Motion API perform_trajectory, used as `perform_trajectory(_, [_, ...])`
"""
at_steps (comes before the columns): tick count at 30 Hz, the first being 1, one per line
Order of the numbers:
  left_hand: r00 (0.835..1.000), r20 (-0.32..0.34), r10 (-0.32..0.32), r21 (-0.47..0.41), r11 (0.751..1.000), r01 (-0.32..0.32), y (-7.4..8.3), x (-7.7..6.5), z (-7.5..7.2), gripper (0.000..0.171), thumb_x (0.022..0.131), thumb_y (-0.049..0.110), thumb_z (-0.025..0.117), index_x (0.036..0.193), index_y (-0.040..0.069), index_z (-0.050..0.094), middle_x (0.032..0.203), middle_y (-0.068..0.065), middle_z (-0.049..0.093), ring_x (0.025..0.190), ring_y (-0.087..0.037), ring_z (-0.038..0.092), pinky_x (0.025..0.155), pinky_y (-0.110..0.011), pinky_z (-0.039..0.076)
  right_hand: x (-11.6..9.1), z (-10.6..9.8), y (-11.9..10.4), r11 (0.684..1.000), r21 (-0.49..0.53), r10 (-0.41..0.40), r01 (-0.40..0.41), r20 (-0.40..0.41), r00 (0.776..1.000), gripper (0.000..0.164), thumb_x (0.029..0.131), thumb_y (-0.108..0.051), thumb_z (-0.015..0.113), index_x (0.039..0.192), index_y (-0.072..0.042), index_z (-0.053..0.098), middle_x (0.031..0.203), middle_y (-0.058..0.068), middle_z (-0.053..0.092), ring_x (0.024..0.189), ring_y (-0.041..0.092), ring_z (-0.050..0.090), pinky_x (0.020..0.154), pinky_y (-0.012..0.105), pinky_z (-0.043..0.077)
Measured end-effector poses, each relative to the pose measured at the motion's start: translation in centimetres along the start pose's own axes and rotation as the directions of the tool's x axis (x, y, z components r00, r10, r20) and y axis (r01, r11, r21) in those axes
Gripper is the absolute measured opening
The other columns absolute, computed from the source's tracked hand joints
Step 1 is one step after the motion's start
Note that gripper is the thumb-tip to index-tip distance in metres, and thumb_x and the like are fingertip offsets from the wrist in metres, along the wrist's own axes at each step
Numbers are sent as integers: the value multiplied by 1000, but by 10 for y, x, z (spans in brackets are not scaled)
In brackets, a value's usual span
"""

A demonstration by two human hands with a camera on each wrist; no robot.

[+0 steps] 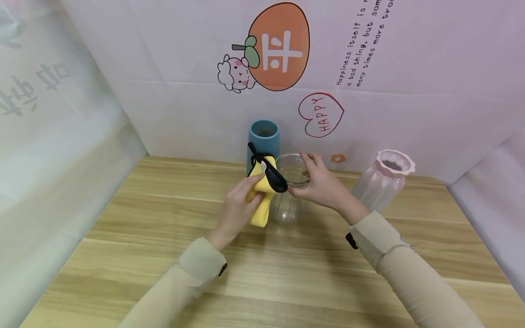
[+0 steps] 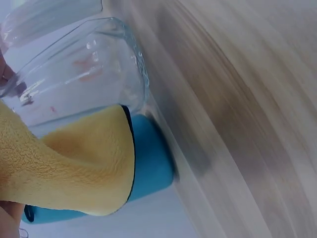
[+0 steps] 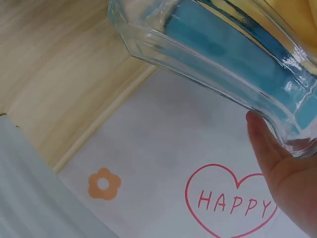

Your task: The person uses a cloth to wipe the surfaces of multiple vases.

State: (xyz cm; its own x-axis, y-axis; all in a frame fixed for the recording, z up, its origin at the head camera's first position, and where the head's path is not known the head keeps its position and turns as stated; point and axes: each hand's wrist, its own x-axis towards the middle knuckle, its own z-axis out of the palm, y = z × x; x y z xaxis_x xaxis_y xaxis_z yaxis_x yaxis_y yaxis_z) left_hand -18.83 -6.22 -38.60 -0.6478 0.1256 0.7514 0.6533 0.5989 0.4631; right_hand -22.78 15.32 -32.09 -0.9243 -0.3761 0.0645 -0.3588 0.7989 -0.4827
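My left hand (image 1: 242, 200) pinches a folded yellow cloth (image 1: 261, 214) with black edging and a black rounded part on top. The cloth hangs beside a clear ribbed glass vase (image 1: 289, 209), on its left. Around the vase's mouth, my right hand (image 1: 326, 184) grips the rim with thumb and fingers. A blue vase (image 1: 264, 143) stands just behind the cloth, which hides its lower part. Seen from the left wrist, the cloth (image 2: 94, 158) overlaps the blue vase, and the glass vase (image 2: 94, 69) lies close by. The right wrist view shows fingers (image 3: 262, 144) against the glass near its mouth.
To the right stands a pink-and-white fluted vase (image 1: 381, 177), partly behind my right forearm. All of it is on a wood-grain table (image 1: 135, 237). A pale printed sheet (image 1: 184, 118) hangs along the table's back edge, and pale curtains flank both sides.
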Motion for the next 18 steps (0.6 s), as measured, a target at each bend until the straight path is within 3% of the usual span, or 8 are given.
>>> perform_trajectory(4, [1000, 26, 6, -36, 999, -6, 2, 1, 6, 43, 81, 1, 73, 122, 1, 62, 118, -16, 67, 110, -30, 65, 97, -36, 53, 1, 0, 1, 999, 39, 11, -11, -11, 1000, 104, 75, -36, 74, 153, -2, 14, 151, 23, 24, 117, 33, 58, 93, 49, 53])
perform_trajectory(8, [996, 87, -30, -78, 996, 37, 2, 1, 10, 51, 81, 8, 75, 129, 3, 58, 127, -15, 62, 119, -30, 60, 103, -37, 49, 1, 0, 1, 999, 48, 16, -16, -11, 1000, 107, 72, -36, 78, 152, -1, 15, 150, 23, 26, 116, 34, 59, 93, 48, 54])
perform_trajectory(12, [987, 149, -54, -62, 996, 64, 1, 1, 12, 61, 79, 15, 77, 135, 6, 53, 134, -14, 58, 125, -30, 56, 105, -39, 47, -1, -4, 3, 998, 57, -9, 8, 29, 1000, 106, 74, -30, 78, 152, 1, 13, 148, 26, 25, 116, 35, 59, 94, 48, 53])
perform_trajectory(18, [982, 153, -114, -32, 992, 120, 2, 3, 11, 61, 81, 12, 76, 136, 9, 51, 134, -12, 59, 122, -30, 57, 101, -43, 50, -3, -12, 1, 998, 63, -28, 26, 36, 999, 94, 74, -30, 78, 146, 4, 27, 138, 24, 35, 112, 34, 58, 92, 46, 54])
